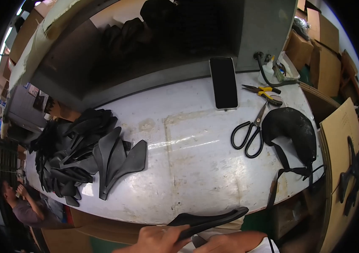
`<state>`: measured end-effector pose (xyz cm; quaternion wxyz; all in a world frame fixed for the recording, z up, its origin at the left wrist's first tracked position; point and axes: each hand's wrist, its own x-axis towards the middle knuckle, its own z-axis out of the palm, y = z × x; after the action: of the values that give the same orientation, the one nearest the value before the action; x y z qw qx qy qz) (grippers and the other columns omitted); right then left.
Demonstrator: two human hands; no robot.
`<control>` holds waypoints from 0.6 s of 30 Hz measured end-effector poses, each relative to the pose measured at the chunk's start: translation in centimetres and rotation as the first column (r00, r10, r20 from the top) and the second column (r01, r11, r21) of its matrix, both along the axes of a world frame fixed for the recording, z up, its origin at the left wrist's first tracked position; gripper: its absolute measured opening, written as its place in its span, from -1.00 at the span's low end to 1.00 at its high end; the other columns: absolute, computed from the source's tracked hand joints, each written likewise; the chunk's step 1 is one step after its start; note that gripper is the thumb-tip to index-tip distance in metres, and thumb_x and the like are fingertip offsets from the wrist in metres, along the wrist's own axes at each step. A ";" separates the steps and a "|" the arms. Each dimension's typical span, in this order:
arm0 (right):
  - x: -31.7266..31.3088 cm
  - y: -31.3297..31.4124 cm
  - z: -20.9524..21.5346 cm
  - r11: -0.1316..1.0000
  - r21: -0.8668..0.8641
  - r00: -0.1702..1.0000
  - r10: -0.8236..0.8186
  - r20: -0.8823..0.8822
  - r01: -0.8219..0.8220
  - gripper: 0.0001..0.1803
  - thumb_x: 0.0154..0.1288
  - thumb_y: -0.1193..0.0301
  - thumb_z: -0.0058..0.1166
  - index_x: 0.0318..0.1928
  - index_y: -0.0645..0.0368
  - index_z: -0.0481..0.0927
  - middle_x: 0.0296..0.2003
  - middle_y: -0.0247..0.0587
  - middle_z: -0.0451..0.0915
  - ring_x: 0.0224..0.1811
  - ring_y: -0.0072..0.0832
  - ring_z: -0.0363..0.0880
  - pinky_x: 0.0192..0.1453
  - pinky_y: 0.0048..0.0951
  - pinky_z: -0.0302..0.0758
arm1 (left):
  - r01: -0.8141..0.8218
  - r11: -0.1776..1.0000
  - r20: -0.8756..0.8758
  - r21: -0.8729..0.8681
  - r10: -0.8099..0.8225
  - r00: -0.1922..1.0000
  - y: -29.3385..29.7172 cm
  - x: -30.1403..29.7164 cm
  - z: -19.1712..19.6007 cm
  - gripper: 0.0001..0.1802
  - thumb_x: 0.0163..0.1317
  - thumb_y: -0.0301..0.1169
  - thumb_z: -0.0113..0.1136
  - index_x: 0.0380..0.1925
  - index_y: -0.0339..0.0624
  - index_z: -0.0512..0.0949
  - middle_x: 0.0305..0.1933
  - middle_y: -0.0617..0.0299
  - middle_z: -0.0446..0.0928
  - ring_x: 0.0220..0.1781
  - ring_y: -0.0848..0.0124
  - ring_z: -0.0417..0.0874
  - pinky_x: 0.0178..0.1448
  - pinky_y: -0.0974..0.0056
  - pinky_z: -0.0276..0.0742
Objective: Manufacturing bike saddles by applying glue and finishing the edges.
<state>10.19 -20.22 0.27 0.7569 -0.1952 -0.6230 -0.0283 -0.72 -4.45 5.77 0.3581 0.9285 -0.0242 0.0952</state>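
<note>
Near the table's front edge, my left hand (158,238) is closed round a long, curved black flat piece (217,220) that looks like rubber or leather. Its narrow end points right. My right hand (218,243) lies low beside it, fingers closed, partly cut off by the lower edge. A dark tip (198,240) shows between the two hands, against the right one's fingers; I cannot tell whether it belongs to the same piece. A heap of similar black pieces (72,156) lies on the left of the white table (196,177), several fanned out at its right side.
Black-handled scissors (249,137), yellow-handled pliers (268,90), a phone (223,83) and a black mesh pouch-like item with straps (299,126) lie right. A white bottle (268,69) stands behind. A grey metal housing (146,80) borders the back. Another person (30,206) sits far left.
</note>
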 end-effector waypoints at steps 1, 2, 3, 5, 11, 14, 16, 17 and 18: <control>0.1 -0.4 0.0 0.998 -0.031 0.998 0.048 0.028 -0.047 -0.91 0.31 0.58 0.17 -0.33 0.37 0.57 -0.42 0.07 0.64 -0.41 -0.06 0.66 -0.24 -0.01 0.67 | -0.001 1.000 -0.013 0.016 0.001 1.000 0.4 -0.6 0.1 -0.74 0.26 -0.33 0.41 -0.14 -0.17 0.59 -0.63 0.15 0.47 -0.68 0.14 0.51 -0.58 0.09 0.39; 0.1 -0.7 -0.1 0.994 -0.064 0.994 0.096 0.055 -0.093 -0.93 0.30 0.59 0.16 -0.31 0.38 0.58 -0.41 0.08 0.64 -0.40 -0.04 0.66 -0.22 0.00 0.68 | -0.068 0.989 0.030 0.128 0.064 0.997 0.9 -1.1 0.2 -0.73 0.26 -0.31 0.43 -0.19 -0.19 0.58 -0.66 0.16 0.44 -0.71 0.15 0.47 -0.60 0.10 0.36; 0.1 -1.1 -0.2 0.994 -0.050 0.994 0.102 0.041 -0.100 -0.93 0.30 0.59 0.16 -0.31 0.38 0.58 -0.41 0.08 0.64 -0.40 -0.04 0.66 -0.22 0.00 0.68 | -0.140 0.962 0.079 0.234 0.124 0.989 1.3 -1.4 0.4 -0.72 0.25 -0.29 0.45 -0.23 -0.20 0.56 -0.69 0.17 0.40 -0.74 0.16 0.42 -0.62 0.12 0.32; 0.1 -1.6 -0.4 0.980 -0.176 0.996 0.088 -0.033 -0.093 -0.94 0.29 0.64 0.17 -0.27 0.42 0.60 -0.38 0.09 0.63 -0.35 -0.02 0.66 -0.20 0.02 0.68 | -0.169 0.919 0.077 0.356 0.151 0.986 1.5 -1.3 0.3 -0.68 0.22 -0.27 0.48 -0.31 -0.22 0.53 -0.68 0.15 0.39 -0.75 0.17 0.39 -0.61 0.11 0.31; 0.1 -0.9 -0.5 0.970 -0.221 0.994 0.087 -0.062 -0.099 -0.86 0.26 0.64 0.20 -0.17 0.44 0.59 -0.31 0.07 0.64 -0.30 -0.02 0.65 -0.18 0.03 0.68 | -0.168 0.962 -0.088 0.214 0.190 0.978 1.2 -1.6 1.7 -0.74 0.22 -0.39 0.45 -0.28 -0.28 0.56 -0.61 0.06 0.46 -0.64 0.06 0.50 -0.52 0.07 0.42; -0.2 0.3 -0.8 0.972 -0.215 0.994 0.085 -0.066 -0.097 -0.87 0.29 0.59 0.20 -0.18 0.40 0.61 -0.32 0.03 0.64 -0.30 -0.02 0.65 -0.17 0.00 0.68 | -0.116 0.993 -0.255 -0.005 0.111 0.961 2.5 -0.9 2.2 -0.66 0.25 -0.42 0.42 -0.02 -0.32 0.62 -0.33 -0.06 0.65 -0.33 -0.02 0.71 -0.26 0.10 0.63; -0.4 1.1 -0.8 0.965 -0.214 0.986 0.132 -0.098 -0.150 -0.90 0.32 0.57 0.17 -0.22 0.38 0.61 -0.34 0.01 0.63 -0.32 -0.03 0.65 -0.17 -0.02 0.68 | -0.139 0.964 -0.273 -0.225 0.074 0.959 2.5 -1.3 1.0 -0.58 0.29 -0.47 0.35 0.14 -0.31 0.60 0.00 -0.10 0.69 -0.02 -0.01 0.77 0.01 0.12 0.69; -0.7 1.3 -0.9 0.956 -0.222 0.977 0.168 -0.133 -0.194 -0.91 0.34 0.55 0.14 -0.26 0.37 0.62 -0.37 -0.01 0.62 -0.34 -0.03 0.64 -0.18 -0.03 0.68 | -0.137 0.965 -0.282 -0.225 0.070 0.957 2.4 -1.3 0.8 -0.58 0.29 -0.47 0.35 0.14 -0.31 0.60 0.00 -0.10 0.69 -0.02 -0.01 0.77 0.01 0.12 0.69; -2.2 1.5 -1.9 0.955 -0.224 0.976 0.163 -0.142 -0.192 -0.91 0.34 0.55 0.14 -0.26 0.37 0.62 -0.37 -0.01 0.62 -0.34 -0.03 0.64 -0.18 -0.03 0.68 | -0.106 0.978 -0.246 -0.179 0.060 0.967 2.2 -1.5 0.8 -0.59 0.29 -0.49 0.34 0.14 -0.31 0.60 0.00 -0.11 0.70 -0.03 -0.01 0.77 0.01 0.12 0.70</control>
<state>7.97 -18.75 -1.60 0.7642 -0.2284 -0.5898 0.1265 -2.18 -2.26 6.52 0.4412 0.8949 0.0675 -0.0007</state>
